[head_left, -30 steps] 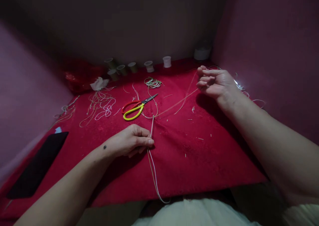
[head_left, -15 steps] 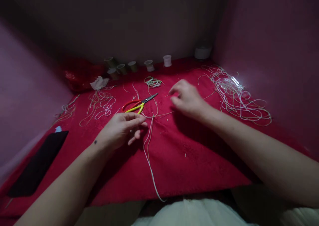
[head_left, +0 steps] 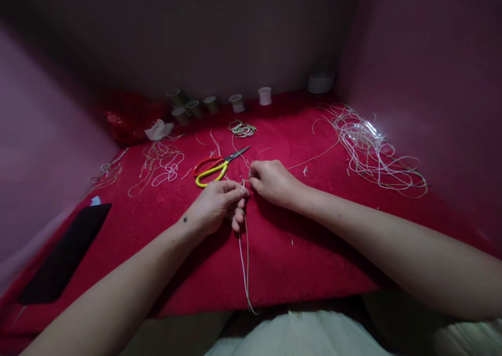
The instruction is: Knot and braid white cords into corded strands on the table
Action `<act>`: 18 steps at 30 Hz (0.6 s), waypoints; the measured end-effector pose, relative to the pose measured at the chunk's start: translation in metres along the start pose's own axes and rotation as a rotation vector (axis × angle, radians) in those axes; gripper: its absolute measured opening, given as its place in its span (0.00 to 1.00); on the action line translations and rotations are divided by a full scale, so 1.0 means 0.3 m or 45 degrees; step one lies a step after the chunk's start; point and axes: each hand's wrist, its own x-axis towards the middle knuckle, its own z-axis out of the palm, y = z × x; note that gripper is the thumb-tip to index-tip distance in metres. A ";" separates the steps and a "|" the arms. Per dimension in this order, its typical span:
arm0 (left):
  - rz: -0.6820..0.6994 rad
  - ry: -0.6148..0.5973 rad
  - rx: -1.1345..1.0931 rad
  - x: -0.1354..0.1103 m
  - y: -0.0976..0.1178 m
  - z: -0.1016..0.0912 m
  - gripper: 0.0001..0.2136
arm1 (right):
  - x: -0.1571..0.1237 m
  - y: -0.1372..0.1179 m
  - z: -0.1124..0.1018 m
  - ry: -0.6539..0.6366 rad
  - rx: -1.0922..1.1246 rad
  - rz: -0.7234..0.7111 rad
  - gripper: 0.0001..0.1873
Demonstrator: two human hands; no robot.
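Pale cords (head_left: 242,262) hang down from between my hands toward the table's front edge, knotted at the top. My left hand (head_left: 221,203) pinches the cords just below the knot, its lower fingers loosely curled. Close against it on the right, my right hand (head_left: 272,183) is closed in a pinch on a cord beside the knot; its fingertips are partly hidden. Just beyond my left hand lie scissors (head_left: 212,170) with one red and one yellow handle, blades pointing up and right. Farther back sits a small coil of green and white braided cord (head_left: 243,130).
A red cloth (head_left: 314,262) covers the table. Tangled cords (head_left: 368,152) lie at the right, more cords (head_left: 160,162) at the left. Thread spools (head_left: 236,103) line the back. A black flat object (head_left: 65,254) lies at the left edge, a red plastic bag (head_left: 129,118) behind.
My right hand has come left and down to the knot, beside my left hand. My left hand has moved right and now pinches the cords. A short cord piece lies where my right hand was.
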 end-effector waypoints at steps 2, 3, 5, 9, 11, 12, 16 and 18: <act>0.005 0.007 0.022 0.004 0.003 0.000 0.09 | -0.001 0.001 -0.003 0.023 0.024 0.024 0.10; 0.008 0.016 0.017 0.006 0.005 0.000 0.08 | 0.000 0.002 -0.004 0.028 0.036 0.020 0.10; 0.008 0.036 -0.002 0.008 0.008 -0.003 0.06 | 0.002 0.004 -0.004 0.021 0.061 0.000 0.09; 0.003 0.046 -0.010 0.007 0.008 -0.006 0.05 | 0.011 0.004 -0.003 -0.062 0.056 0.009 0.09; 0.004 0.030 -0.014 0.004 0.010 -0.004 0.05 | 0.013 0.001 -0.004 -0.099 0.020 0.021 0.11; -0.001 0.021 -0.015 0.003 0.012 -0.002 0.05 | 0.013 -0.001 -0.004 -0.095 -0.002 0.026 0.11; -0.037 0.016 0.001 -0.002 0.019 0.006 0.08 | 0.012 -0.004 -0.006 -0.039 -0.053 0.032 0.13; -0.035 0.008 0.020 -0.002 0.018 0.007 0.09 | 0.010 -0.001 -0.005 -0.036 -0.033 0.022 0.12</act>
